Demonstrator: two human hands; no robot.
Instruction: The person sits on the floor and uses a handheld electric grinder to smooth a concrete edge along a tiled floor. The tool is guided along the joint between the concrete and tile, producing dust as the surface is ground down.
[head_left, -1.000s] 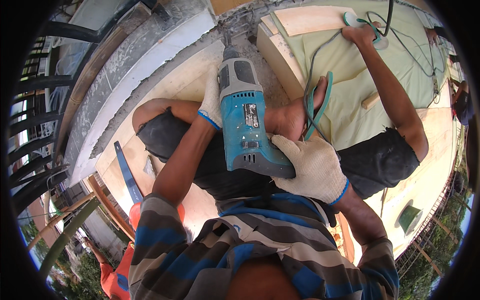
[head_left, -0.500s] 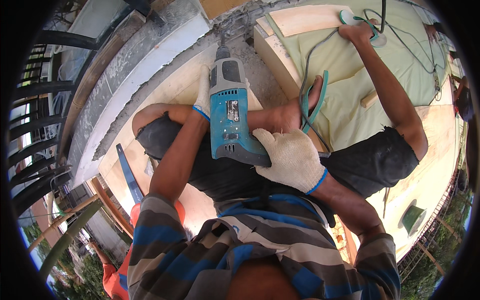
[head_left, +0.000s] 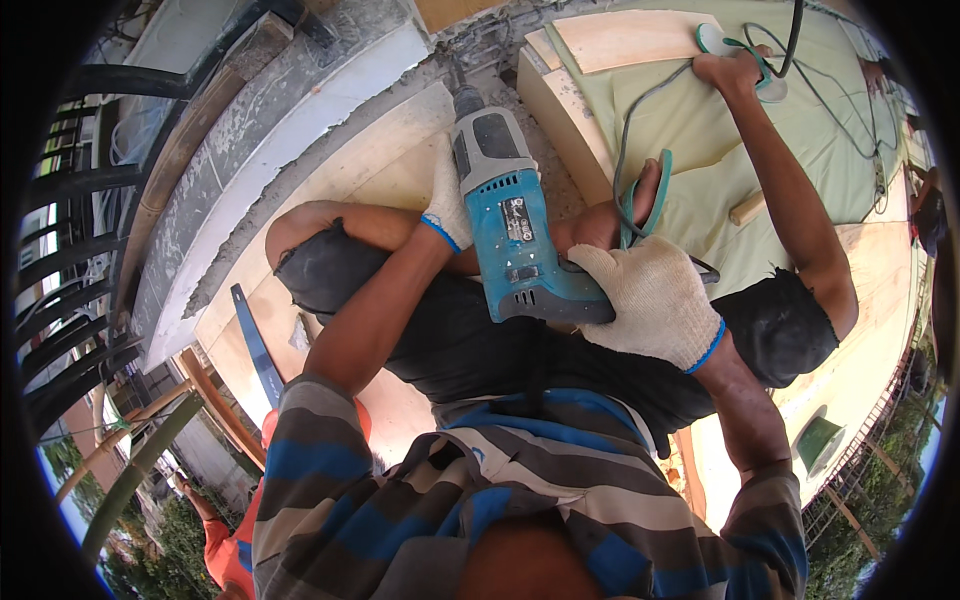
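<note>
A teal and grey rotary hammer drill lies across the middle of the view, its bit pointing away at the broken concrete edge. Gloved in white knit with a blue cuff, my right hand wraps round the drill's rear handle. My left hand, in a matching glove, grips the drill's left side near the front; its fingers are partly hidden behind the body. Where the bit meets the concrete, contact is hard to make out. A black cable runs from the handle area toward the far right.
My bent legs and green sandals frame the drill. A hand saw lies on plywood at left, beside a black metal railing. Pale green sheeting, wooden boards and a green cone-shaped object are at right. Someone in orange is below left.
Both hands and the drill have shifted to the right, and the drill's rear has swung further right, so it now slants more. The grip on it is unchanged.
</note>
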